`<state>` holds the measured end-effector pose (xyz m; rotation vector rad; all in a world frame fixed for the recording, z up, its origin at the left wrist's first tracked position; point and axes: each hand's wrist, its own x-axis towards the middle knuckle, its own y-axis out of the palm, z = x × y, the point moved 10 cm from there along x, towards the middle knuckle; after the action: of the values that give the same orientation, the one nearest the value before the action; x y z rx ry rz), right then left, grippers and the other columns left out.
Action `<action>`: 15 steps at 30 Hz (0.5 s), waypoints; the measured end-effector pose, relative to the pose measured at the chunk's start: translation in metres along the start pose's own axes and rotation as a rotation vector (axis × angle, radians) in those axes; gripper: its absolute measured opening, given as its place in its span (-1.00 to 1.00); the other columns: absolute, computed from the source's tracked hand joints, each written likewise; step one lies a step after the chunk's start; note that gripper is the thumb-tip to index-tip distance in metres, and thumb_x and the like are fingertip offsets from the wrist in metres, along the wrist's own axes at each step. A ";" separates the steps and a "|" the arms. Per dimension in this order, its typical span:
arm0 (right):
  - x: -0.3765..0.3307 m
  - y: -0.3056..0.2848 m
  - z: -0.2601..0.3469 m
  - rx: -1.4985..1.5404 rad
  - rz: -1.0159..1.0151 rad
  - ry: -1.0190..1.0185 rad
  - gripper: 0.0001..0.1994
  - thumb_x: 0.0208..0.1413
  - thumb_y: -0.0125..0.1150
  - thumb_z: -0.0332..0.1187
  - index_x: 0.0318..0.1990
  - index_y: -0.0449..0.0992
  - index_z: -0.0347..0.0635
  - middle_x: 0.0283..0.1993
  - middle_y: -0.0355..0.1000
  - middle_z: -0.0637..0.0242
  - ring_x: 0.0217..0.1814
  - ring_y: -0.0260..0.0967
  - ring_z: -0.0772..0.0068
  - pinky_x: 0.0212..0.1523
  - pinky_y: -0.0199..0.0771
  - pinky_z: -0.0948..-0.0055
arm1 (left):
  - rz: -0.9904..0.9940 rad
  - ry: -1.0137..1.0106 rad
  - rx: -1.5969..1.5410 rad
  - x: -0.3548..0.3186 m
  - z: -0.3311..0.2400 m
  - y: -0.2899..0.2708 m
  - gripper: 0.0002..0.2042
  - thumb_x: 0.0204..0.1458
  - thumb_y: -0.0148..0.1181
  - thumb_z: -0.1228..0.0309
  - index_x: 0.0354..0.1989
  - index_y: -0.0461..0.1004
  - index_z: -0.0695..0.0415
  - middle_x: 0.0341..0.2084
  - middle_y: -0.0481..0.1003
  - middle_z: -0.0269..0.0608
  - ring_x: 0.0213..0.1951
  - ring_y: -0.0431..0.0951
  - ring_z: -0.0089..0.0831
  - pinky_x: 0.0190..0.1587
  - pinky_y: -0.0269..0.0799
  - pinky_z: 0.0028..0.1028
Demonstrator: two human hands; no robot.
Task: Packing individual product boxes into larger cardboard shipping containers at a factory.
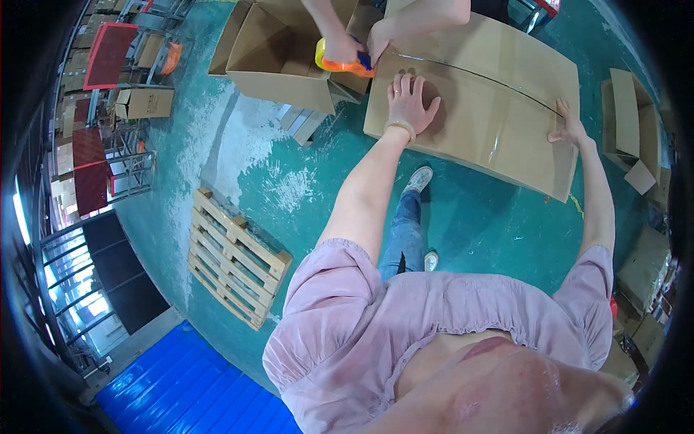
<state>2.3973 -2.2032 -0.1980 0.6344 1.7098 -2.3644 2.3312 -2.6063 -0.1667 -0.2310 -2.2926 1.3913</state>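
A large closed cardboard box (470, 108) stands in front of me, with a dark seam running across its top. My left hand (412, 107) lies on the near left part of the top, palm down with fingers spread. At the right end, my right hand (569, 126) rests against the box's edge near the end of the seam, fingers apart. A co-worker's two hands are at the left end of the seam. One of them grips an orange and yellow tape dispenser (348, 68) at the box's edge, just left of my left hand.
An open cardboard box (278, 83) stands left of the closed one. Farther left, a wooden pallet (235, 257) lies on the green floor. Another open box (623, 123) is at the right. Shelving with cartons (144, 103) lines the far left; blue panels (195, 383) lie lower left.
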 end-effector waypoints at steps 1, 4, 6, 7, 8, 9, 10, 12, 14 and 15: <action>0.000 0.000 -0.002 0.000 -0.001 0.003 0.23 -0.72 0.56 -0.39 0.29 -0.10 -0.26 0.40 -0.28 0.08 0.46 -0.43 0.23 0.39 -0.26 0.36 | -0.003 -0.001 0.008 0.000 0.000 0.001 -0.48 -0.10 0.13 0.07 0.00 0.20 0.06 0.03 0.16 -0.01 0.14 0.06 0.00 0.16 -0.06 -0.08; 0.002 0.003 -0.007 -0.001 -0.001 0.010 0.24 -0.73 0.56 -0.39 0.30 -0.11 -0.25 0.40 -0.28 0.09 0.46 -0.44 0.23 0.39 -0.26 0.36 | -0.006 -0.002 0.010 0.000 0.000 0.001 -0.48 -0.10 0.13 0.07 0.00 0.21 0.05 0.03 0.16 -0.01 0.14 0.06 0.00 0.15 -0.05 -0.08; 0.002 0.003 -0.007 -0.010 -0.005 0.001 0.25 -0.73 0.56 -0.38 0.30 -0.12 -0.24 0.40 -0.28 0.10 0.46 -0.44 0.23 0.39 -0.26 0.36 | -0.006 0.000 0.002 0.000 0.001 0.001 -0.48 -0.09 0.13 0.07 0.00 0.21 0.05 0.03 0.16 -0.02 0.14 0.06 0.00 0.14 -0.04 -0.09; 0.003 0.003 -0.007 -0.015 -0.006 -0.004 0.25 -0.73 0.56 -0.38 0.30 -0.12 -0.24 0.40 -0.28 0.11 0.46 -0.44 0.22 0.39 -0.26 0.36 | -0.006 -0.001 0.002 0.000 0.002 0.001 -0.48 -0.09 0.13 0.07 0.00 0.21 0.05 0.03 0.16 -0.02 0.14 0.06 0.00 0.14 -0.04 -0.09; 0.003 0.003 -0.006 -0.015 -0.007 -0.004 0.25 -0.73 0.56 -0.38 0.30 -0.12 -0.24 0.40 -0.28 0.11 0.46 -0.44 0.22 0.39 -0.26 0.36 | -0.011 0.001 0.001 0.000 0.002 0.001 -0.48 -0.09 0.12 0.07 0.00 0.21 0.05 0.03 0.16 -0.02 0.14 0.06 -0.01 0.13 -0.04 -0.09; 0.004 0.003 -0.006 -0.008 -0.006 -0.005 0.24 -0.72 0.56 -0.39 0.30 -0.12 -0.24 0.40 -0.28 0.11 0.46 -0.44 0.21 0.39 -0.26 0.36 | -0.016 0.003 0.000 -0.001 0.002 0.000 -0.49 -0.09 0.12 0.06 0.00 0.21 0.05 0.03 0.16 -0.02 0.14 0.07 -0.01 0.13 -0.04 -0.09; 0.004 0.003 -0.006 -0.001 -0.006 -0.006 0.24 -0.72 0.56 -0.40 0.30 -0.12 -0.24 0.40 -0.27 0.10 0.45 -0.44 0.20 0.39 -0.26 0.36 | -0.020 0.006 -0.002 -0.001 0.002 -0.001 -0.49 -0.09 0.12 0.06 0.00 0.21 0.05 0.03 0.16 -0.02 0.14 0.07 -0.01 0.13 -0.03 -0.09; 0.005 0.007 -0.009 0.011 -0.003 0.006 0.24 -0.72 0.56 -0.41 0.30 -0.12 -0.25 0.40 -0.27 0.10 0.45 -0.44 0.20 0.39 -0.26 0.36 | -0.012 0.002 0.002 -0.001 0.003 0.003 -0.48 -0.09 0.12 0.06 0.01 0.21 0.05 0.03 0.16 -0.02 0.14 0.06 -0.01 0.13 -0.04 -0.08; 0.008 0.008 -0.012 -0.009 -0.007 -0.001 0.22 -0.69 0.54 -0.40 0.30 -0.11 -0.24 0.39 -0.25 0.10 0.45 -0.39 0.19 0.39 -0.27 0.36 | -0.004 -0.002 0.000 0.001 0.001 0.006 -0.47 -0.09 0.11 0.05 0.02 0.21 0.05 0.03 0.16 -0.01 0.15 0.05 0.00 0.14 -0.05 -0.07; 0.009 0.009 -0.015 -0.018 -0.009 -0.003 0.21 -0.68 0.53 -0.39 0.30 -0.11 -0.24 0.39 -0.23 0.10 0.45 -0.37 0.19 0.39 -0.28 0.36 | 0.002 0.012 -0.008 0.001 0.000 0.006 -0.47 -0.09 0.11 0.05 0.02 0.21 0.05 0.03 0.16 -0.01 0.15 0.05 0.00 0.14 -0.05 -0.07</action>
<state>2.3960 -2.1909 -0.2138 0.6214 1.7343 -2.3521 2.3297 -2.6029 -0.1711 -0.2431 -2.2888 1.3781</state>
